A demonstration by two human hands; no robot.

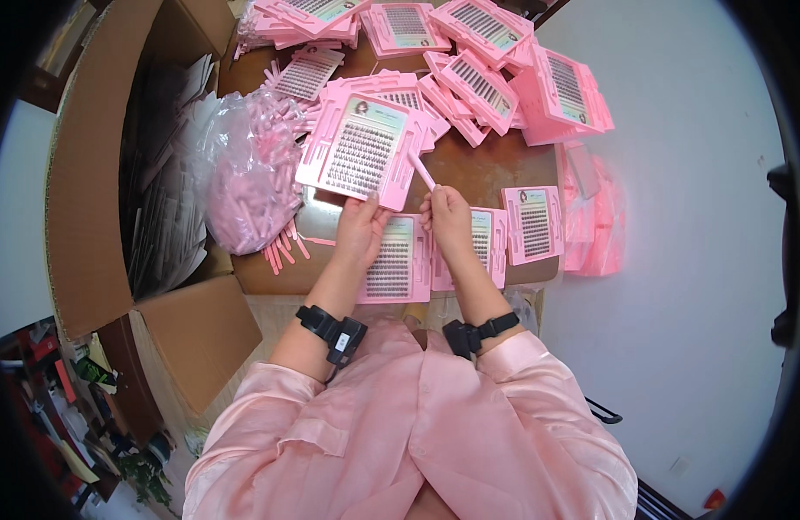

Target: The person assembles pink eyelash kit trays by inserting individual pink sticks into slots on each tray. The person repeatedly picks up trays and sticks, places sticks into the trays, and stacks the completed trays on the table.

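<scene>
My left hand [362,232] grips the lower edge of a pink eyelash tray [362,154], tilted above the table and filled with rows of dark lash clusters. Between the fingers of my right hand [449,217] is a slim pink stick-shaped tool [423,172], its upper end by the tray's right side; I cannot tell whether they touch. Below my hands lie three more trays in a row: a left lash tray [391,270], a middle lash tray [480,236] partly hidden by my right arm, and a right lash tray [533,227].
A clear plastic bag [244,178] bulges with pink sticks on the left, beside a cardboard box [92,186] holding white cards. Stacked lash trays [482,82] crowd the far side of the brown table [317,276]. Pink plastic packaging [597,221] hangs at its right edge.
</scene>
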